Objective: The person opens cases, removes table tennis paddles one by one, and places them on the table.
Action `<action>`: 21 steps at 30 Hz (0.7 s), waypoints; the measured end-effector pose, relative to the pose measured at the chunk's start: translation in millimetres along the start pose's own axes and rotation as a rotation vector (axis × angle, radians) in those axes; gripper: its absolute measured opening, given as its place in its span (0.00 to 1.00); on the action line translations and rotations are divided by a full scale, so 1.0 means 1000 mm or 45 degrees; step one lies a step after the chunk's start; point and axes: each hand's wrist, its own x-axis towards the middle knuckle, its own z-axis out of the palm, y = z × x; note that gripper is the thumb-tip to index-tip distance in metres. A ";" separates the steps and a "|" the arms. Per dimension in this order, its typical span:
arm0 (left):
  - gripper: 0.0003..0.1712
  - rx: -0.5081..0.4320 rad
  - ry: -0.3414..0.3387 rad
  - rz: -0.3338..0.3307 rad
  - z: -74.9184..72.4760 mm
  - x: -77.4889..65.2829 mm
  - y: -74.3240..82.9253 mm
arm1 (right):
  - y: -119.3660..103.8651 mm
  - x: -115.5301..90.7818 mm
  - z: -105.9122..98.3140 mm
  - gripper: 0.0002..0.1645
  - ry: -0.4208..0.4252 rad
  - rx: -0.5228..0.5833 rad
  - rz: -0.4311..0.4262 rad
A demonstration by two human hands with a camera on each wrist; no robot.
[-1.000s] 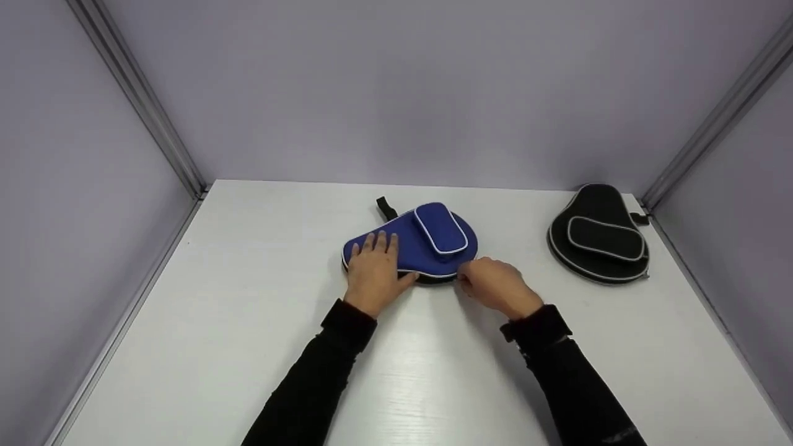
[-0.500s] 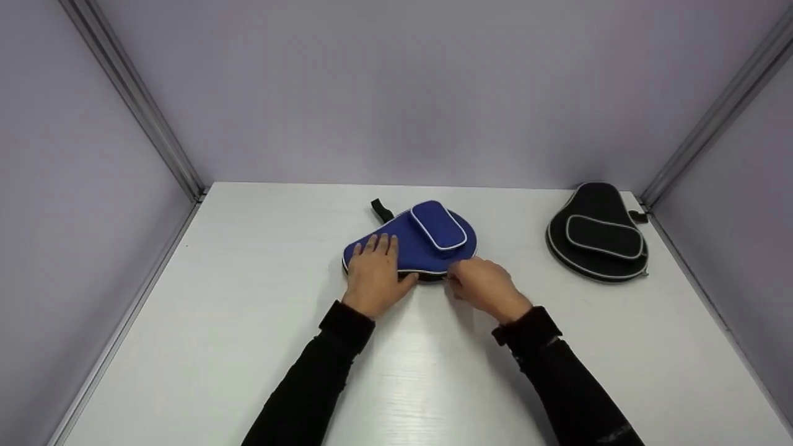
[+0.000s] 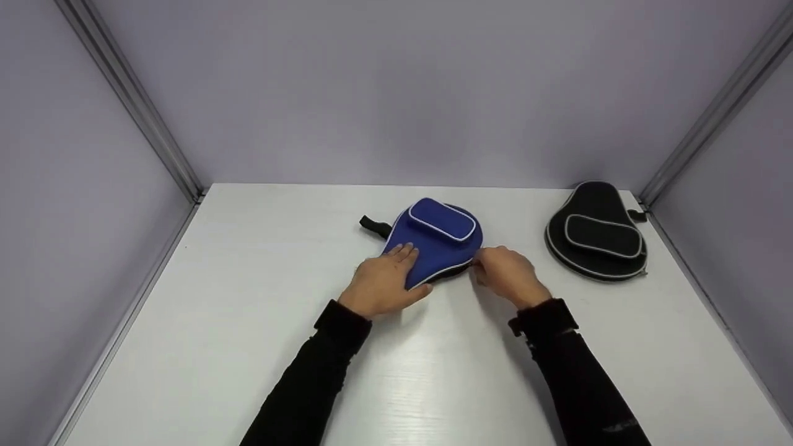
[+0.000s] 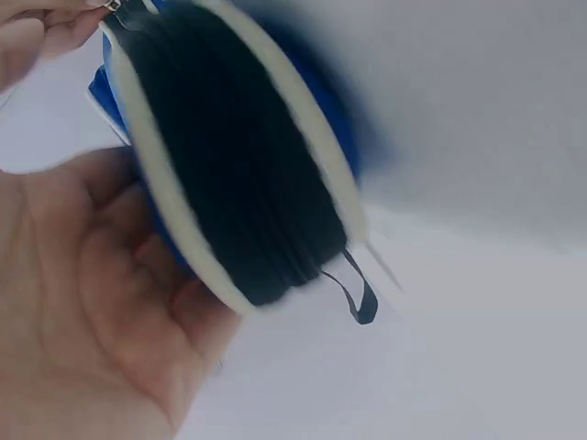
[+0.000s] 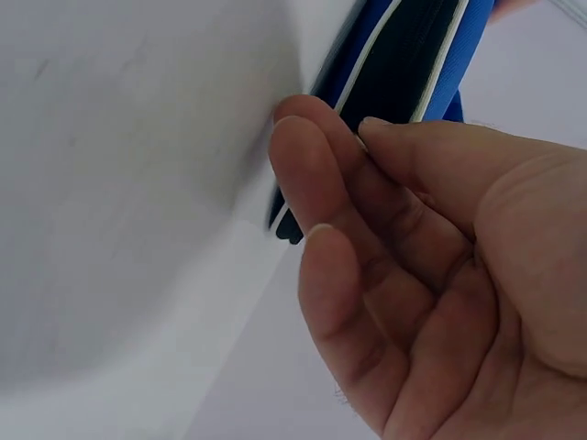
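A blue table tennis bat case [image 3: 427, 251] with white piping and a raised pocket lies on the white table, its wide end to the back right. My left hand [image 3: 381, 285] rests on its narrow end, fingers over the top face and thumb stretched out beside the near edge. In the left wrist view the black zipped side [image 4: 243, 156] of the case faces the camera, a small loop [image 4: 365, 302] at its end. My right hand [image 3: 505, 272] is at the right near edge, thumb and forefinger pinching the zipper pull [image 4: 112, 5]; its other fingers curl loosely.
A black case [image 3: 598, 235] of the same shape, with grey piping, lies at the back right of the table. A black strap [image 3: 375, 227] sticks out left from the blue case. Pale panels [image 3: 396, 93] stand behind and at both sides of the table.
The blue case has turned counterclockwise under my left hand, its narrow end swinging toward me. My right hand went left along the zipped edge, then back right with the turning case.
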 end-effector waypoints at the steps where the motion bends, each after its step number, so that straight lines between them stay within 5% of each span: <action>1: 0.54 -0.011 -0.014 0.020 0.000 0.000 0.000 | 0.002 0.000 -0.001 0.14 0.003 0.002 0.005; 12: 0.50 0.024 -0.173 0.199 -0.003 -0.002 0.017 | 0.023 0.002 -0.005 0.08 0.053 -0.015 0.088; 21: 0.64 0.105 -0.233 0.351 -0.001 -0.007 0.026 | 0.029 0.003 -0.004 0.06 0.089 -0.031 0.086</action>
